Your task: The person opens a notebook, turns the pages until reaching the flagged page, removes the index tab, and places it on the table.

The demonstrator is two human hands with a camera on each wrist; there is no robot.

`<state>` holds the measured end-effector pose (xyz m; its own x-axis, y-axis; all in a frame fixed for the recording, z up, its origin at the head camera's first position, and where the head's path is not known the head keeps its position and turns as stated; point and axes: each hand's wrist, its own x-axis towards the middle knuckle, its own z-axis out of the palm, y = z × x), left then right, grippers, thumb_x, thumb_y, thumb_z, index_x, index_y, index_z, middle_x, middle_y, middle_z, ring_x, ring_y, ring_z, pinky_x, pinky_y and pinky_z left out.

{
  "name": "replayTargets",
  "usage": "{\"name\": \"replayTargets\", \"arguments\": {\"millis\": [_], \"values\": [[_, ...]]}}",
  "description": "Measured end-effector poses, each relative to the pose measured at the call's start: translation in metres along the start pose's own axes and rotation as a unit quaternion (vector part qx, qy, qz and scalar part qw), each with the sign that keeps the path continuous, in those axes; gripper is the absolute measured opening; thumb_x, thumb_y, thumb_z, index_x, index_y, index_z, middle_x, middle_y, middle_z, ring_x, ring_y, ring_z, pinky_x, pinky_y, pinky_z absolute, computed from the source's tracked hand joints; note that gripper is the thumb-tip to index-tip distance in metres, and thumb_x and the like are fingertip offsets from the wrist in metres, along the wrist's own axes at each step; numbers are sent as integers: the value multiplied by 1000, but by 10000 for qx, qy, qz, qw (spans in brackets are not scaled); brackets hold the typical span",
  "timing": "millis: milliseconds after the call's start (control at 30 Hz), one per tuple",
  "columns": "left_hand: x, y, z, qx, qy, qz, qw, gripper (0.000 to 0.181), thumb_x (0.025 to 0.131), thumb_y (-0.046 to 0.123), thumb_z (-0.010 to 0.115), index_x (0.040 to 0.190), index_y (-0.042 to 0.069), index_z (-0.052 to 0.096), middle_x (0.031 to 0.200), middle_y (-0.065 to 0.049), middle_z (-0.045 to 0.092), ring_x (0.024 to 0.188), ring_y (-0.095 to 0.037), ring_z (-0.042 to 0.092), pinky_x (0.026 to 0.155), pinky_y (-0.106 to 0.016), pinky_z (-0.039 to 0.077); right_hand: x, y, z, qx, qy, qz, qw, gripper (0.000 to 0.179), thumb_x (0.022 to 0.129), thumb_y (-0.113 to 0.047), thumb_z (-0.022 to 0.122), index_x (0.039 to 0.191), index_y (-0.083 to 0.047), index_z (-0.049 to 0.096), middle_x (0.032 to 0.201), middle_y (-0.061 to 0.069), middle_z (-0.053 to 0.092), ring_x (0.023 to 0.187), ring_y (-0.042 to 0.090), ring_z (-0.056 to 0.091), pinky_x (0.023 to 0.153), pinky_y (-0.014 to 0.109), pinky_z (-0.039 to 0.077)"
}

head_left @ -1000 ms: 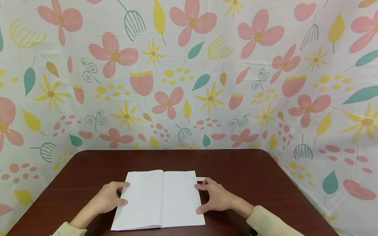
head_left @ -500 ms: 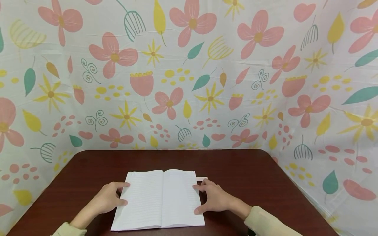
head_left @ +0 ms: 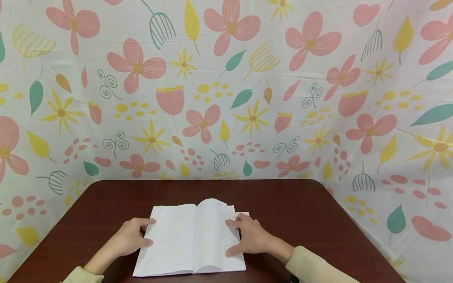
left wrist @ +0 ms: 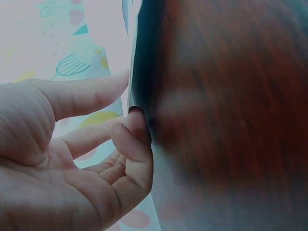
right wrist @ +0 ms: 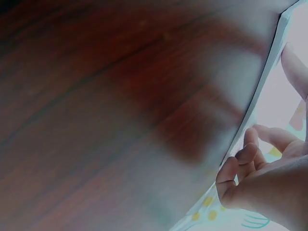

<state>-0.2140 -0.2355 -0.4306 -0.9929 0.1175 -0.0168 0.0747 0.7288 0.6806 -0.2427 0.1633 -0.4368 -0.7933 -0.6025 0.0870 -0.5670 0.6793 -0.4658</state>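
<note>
An open notebook (head_left: 173, 239) with ruled white pages lies on the dark wooden table. My left hand (head_left: 130, 237) grips its left edge; in the left wrist view the thumb is on one side of the edge and fingertips are on the other. At the right side, my right hand (head_left: 253, 235) has its thumb and index fingertip spread apart on the right-hand page (head_left: 212, 236), near that page's outer edge. This page bulges upward next to the spine. Other fingers of the right hand are loosely bent beside the notebook edge (right wrist: 262, 86) in the right wrist view.
A pale strip (head_left: 245, 214) sticks out past the notebook's right edge, beside the right hand. The brown table (head_left: 283, 200) extends around the notebook. Behind it hangs a white cloth (head_left: 226, 118) with printed flowers and leaves, which also runs along both sides.
My right hand has slid left over the notebook, and the right-hand page has gone from flat to arched, its outer edge shifting inward. My left hand has stayed in place.
</note>
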Motion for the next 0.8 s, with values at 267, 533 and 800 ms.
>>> {"name": "replayTargets", "arguments": {"millis": [267, 533, 800], "values": [[0, 1, -1, 25, 18, -5, 10000, 60, 76, -4, 90, 132, -5, 69, 96, -9, 65, 70, -18, 63, 66, -36, 54, 8, -10, 5, -103, 191, 0, 9998, 97, 69, -54, 96, 144, -2, 64, 113, 2, 55, 104, 19, 52, 78, 36, 36], [0, 1, -1, 91, 65, 25, 9999, 60, 76, -3, 90, 132, -4, 69, 96, -9, 64, 70, -17, 61, 65, -36, 53, 17, -17, 8, -93, 140, 24, 9999, 93, 69, -57, 95, 145, -10, 66, 117, 2, 52, 106, 20, 47, 82, 38, 38], [0, 1, 0, 85, 54, 5, 9999, 60, 76, -3, 90, 132, -4, 69, 97, -9, 63, 70, -18, 60, 65, -36, 53, 27, -21, 7, 414, 32, -135, 9990, 83, 82, -53, 88, 149, -12, 62, 122, 6, 56, 112, 21, 48, 88, 39, 42]]}}
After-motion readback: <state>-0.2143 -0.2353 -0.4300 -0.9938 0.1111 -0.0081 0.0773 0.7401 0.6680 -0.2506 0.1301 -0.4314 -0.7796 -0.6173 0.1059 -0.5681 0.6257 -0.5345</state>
